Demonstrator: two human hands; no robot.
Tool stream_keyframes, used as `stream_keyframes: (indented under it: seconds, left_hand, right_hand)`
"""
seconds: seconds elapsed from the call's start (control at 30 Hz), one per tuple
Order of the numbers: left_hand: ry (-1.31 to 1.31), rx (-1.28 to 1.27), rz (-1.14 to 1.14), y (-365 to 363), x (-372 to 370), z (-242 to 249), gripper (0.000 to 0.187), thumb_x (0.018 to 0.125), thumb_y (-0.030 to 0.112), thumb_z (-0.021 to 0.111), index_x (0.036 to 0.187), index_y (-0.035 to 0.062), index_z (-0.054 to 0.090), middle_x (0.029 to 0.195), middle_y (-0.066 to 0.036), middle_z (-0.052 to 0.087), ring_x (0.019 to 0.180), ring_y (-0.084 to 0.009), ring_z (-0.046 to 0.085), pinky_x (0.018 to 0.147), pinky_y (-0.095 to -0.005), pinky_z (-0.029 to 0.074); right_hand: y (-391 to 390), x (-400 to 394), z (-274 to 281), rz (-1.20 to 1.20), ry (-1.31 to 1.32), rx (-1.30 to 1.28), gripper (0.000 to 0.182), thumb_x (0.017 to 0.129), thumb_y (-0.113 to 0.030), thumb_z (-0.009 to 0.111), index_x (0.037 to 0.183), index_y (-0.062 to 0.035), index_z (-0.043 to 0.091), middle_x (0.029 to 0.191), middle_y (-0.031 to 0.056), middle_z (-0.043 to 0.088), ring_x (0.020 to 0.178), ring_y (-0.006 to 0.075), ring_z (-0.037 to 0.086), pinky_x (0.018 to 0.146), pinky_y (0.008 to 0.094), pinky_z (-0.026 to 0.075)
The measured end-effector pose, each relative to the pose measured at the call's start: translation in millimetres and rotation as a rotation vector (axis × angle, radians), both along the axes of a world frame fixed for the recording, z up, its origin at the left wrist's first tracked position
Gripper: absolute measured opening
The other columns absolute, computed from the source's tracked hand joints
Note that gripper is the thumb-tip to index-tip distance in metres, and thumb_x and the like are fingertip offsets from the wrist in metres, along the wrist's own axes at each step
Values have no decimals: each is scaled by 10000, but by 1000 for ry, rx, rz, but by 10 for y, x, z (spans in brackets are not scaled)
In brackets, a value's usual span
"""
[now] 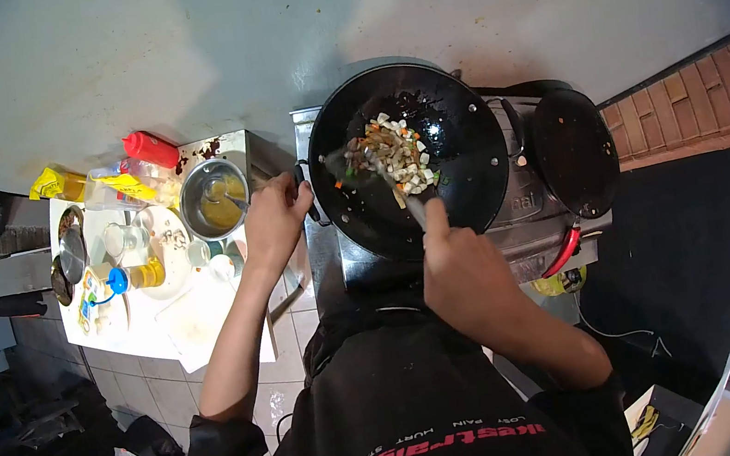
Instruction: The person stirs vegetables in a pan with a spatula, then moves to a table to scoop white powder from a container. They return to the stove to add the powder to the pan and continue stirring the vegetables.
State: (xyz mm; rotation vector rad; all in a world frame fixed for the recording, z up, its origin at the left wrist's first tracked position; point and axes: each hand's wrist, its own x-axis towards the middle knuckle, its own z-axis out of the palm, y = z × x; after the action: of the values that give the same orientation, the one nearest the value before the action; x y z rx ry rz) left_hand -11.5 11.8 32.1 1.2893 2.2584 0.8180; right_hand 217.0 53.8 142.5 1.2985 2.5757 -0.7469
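A large black wok [470, 157] sits on the stove in front of me. Its side handle [308, 200] is gripped by my left hand [276, 222], fingers closed at the left rim. My right hand [456, 262] is closed round the handle of a spatula [416, 210], which reaches into the wok from the near side. Chopped food [399, 150] lies about the wok's middle: white cubes, brownish pieces and orange and green bits. The spatula's blade is partly blurred and lies among the food.
Right of the wok, a black frying pan [571, 152] with a red handle [562, 253] rests on the stove [511, 240]. On the white table [202, 330] at left stand a steel pot [195, 216] with yellowish contents, a red bottle [151, 150], an oil bottle [146, 275] and a plate [168, 272].
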Motion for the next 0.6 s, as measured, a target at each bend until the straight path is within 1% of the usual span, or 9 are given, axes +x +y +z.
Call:
stream_keyframes:
  seconds: [0.07,0.13,0.17,0.3,0.37,0.47,0.5,0.57,0.6]
  left_hand:
    - [9,12,-8,-8,-12,-21,344,887,280,610,811,-56,600,712,-223,610,669,-385,609,627,-445,460]
    - [15,26,-31,-5,-12,-49,350,895,277,623,841,-68,612,706,-233,604,645,-372,606,614,-421,454]
    - [11,17,-32,3,-20,-60,351,894,281,624,845,-66,614,709,-234,607,650,-378,606,618,-424,455]
    - [-12,25,-14,0,-34,-30,343,890,282,625,855,-60,619,711,-231,613,662,-394,606,625,-430,459]
    - [-10,17,-8,11,-41,-21,344,891,281,622,855,-61,618,712,-230,614,665,-398,606,627,-431,459]
    - [10,23,-26,-5,-53,-51,344,891,280,617,856,-62,618,716,-228,616,673,-402,607,633,-435,461]
    - [24,44,-40,2,-50,-64,344,891,280,616,857,-62,619,720,-228,617,677,-403,609,636,-438,462]
    - [-1,29,-48,14,-49,-70,341,891,277,614,858,-63,619,726,-230,619,684,-403,613,641,-440,463]
    - [-23,11,-39,11,-60,-62,339,890,274,612,859,-63,620,732,-232,621,690,-403,616,645,-443,465]
  right_hand:
    - [25,-15,-80,20,3,-60,484,805,35,495,1266,116,369,788,305,637,715,453,666,683,497,550]
    - [160,-46,-296,-25,-48,53,479,802,28,502,1254,117,372,781,299,642,735,458,669,684,499,548]
    - [267,60,-439,-50,-48,76,484,799,31,510,1262,91,384,812,302,633,699,457,659,652,498,543]
    - [33,567,193,78,-53,169,487,801,8,543,1268,46,413,887,270,611,653,414,663,582,476,540]
    - [-164,745,375,177,-232,116,523,804,-16,577,1301,-6,415,947,221,574,620,352,667,524,449,528]
    - [-244,749,250,262,-354,167,536,816,-44,582,1326,-27,416,966,187,564,626,310,676,501,424,520]
    - [-192,768,10,258,-303,219,524,833,-61,569,1335,-41,422,953,188,565,611,307,670,514,420,525]
    - [101,711,-304,227,-187,349,505,833,-72,561,1322,-36,437,903,189,588,626,325,673,542,412,539]
    - [302,669,-262,207,-195,366,485,826,-66,562,1297,-20,457,873,205,608,653,348,676,575,429,546]
